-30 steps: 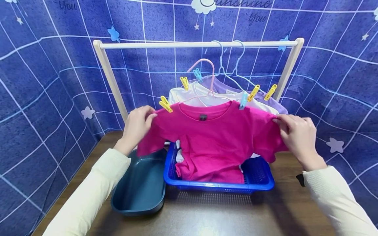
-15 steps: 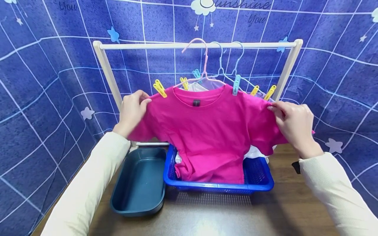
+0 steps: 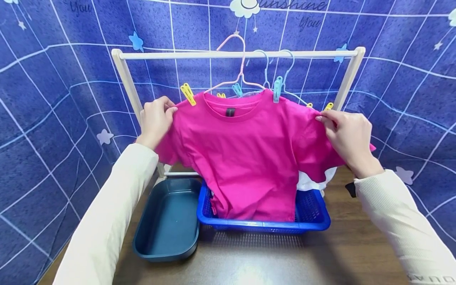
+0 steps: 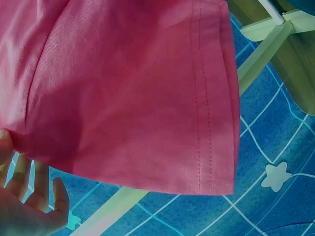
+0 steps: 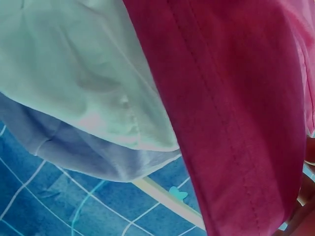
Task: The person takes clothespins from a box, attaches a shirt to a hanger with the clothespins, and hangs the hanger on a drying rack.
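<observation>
A magenta T-shirt (image 3: 246, 150) hangs on a pink hanger (image 3: 243, 65), with a yellow clothespin (image 3: 188, 94) on one shoulder and a light blue clothespin (image 3: 277, 89) on the other. My left hand (image 3: 155, 120) pinches the top of the left sleeve, and my right hand (image 3: 350, 136) pinches the right one. In the head view the hanger's hook rises above the rack's rail (image 3: 199, 55). The shirt's lower part hangs into the blue basket (image 3: 263, 225). In the left wrist view the sleeve (image 4: 133, 108) spreads out beside my fingers (image 4: 39, 189).
Two light blue hangers (image 3: 266, 67) hang on the rail behind, mostly hidden by the shirt. In the right wrist view a white garment (image 5: 83, 73) and a purple one (image 5: 98, 152) hang there. A dark teal tub (image 3: 167, 253) stands left of the basket on the wooden table (image 3: 249, 269).
Both hands have raised the T-shirt and shifted it slightly left. The pink hanger's hook has gone from below the rail to above it. The shirt now covers more of the garments behind.
</observation>
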The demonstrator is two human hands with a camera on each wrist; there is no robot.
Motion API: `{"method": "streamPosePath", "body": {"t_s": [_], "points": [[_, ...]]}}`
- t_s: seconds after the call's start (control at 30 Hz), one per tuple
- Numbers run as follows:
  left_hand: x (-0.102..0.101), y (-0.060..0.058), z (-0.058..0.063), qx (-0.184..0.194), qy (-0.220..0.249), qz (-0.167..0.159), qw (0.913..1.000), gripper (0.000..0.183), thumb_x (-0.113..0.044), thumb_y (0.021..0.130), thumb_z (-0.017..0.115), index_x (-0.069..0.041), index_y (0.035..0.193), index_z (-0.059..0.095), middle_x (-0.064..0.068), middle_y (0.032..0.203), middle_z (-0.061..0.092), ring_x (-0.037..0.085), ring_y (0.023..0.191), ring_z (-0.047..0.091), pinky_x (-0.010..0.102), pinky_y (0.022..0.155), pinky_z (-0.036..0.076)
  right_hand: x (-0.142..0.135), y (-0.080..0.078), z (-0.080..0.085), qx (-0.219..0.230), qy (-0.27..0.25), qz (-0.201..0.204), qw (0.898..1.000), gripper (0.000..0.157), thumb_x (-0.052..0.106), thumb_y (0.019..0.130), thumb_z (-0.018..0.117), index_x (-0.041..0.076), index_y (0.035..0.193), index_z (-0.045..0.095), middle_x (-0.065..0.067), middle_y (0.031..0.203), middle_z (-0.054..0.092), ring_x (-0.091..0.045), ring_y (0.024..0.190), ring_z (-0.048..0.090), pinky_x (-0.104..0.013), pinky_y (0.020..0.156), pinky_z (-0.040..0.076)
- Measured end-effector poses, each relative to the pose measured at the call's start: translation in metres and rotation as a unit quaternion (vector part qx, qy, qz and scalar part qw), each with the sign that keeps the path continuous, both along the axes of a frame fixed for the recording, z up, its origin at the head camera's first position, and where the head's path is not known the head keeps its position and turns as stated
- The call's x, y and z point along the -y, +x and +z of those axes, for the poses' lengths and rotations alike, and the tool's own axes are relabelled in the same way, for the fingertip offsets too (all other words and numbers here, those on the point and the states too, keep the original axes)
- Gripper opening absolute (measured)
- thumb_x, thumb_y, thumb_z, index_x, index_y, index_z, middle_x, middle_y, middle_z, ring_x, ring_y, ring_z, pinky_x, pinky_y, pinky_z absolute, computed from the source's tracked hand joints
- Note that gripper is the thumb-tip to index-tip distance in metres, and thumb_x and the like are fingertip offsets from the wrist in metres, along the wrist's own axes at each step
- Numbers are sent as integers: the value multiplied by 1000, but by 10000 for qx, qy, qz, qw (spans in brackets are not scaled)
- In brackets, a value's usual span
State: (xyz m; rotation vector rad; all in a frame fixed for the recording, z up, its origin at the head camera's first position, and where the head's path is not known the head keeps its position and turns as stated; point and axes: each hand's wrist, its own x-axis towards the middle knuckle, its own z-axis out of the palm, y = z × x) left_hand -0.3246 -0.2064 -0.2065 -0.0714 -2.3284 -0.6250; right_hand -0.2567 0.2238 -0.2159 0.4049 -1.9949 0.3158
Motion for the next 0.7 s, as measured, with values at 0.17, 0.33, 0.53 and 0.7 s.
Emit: {"method": "streamPosePath", "body": {"t_s": [0.17,0.33,0.53,0.7], "points": [[1,-4,2,116,-40,90,9999,19,-23,89,56,-9,95,66,12,92,70,36,93,61,50,82,41,4,-1,4,161,22,-92,9998,14,20,85,61,10,87,72,-16,61,64,-38,52,53,-47,48,34],[2,-6,2,172,-149,166,9996,18,-23,89,55,-9,94,66,12,93,69,36,97,60,52,83,40,6,-3,6,241,104,-152,9995,15,19,85,62,9,89,72,-16,60,62,-40,54,53,-47,48,36],[1,-8,4,313,-259,182,9990,17,-22,88,56,-8,93,66,12,96,69,37,99,59,54,83,38,6,-4,9,289,190,-213,9992,15,18,85,60,9,89,72,-18,59,61,-40,53,52,-46,46,35],[0,-9,8,435,-300,229,9983,18,-22,88,56,-8,93,65,14,98,68,39,101,58,54,84,38,7,-6,11,260,203,-255,9991,16,18,86,58,9,89,72,-19,64,64,-42,55,53,-49,47,35]]}}
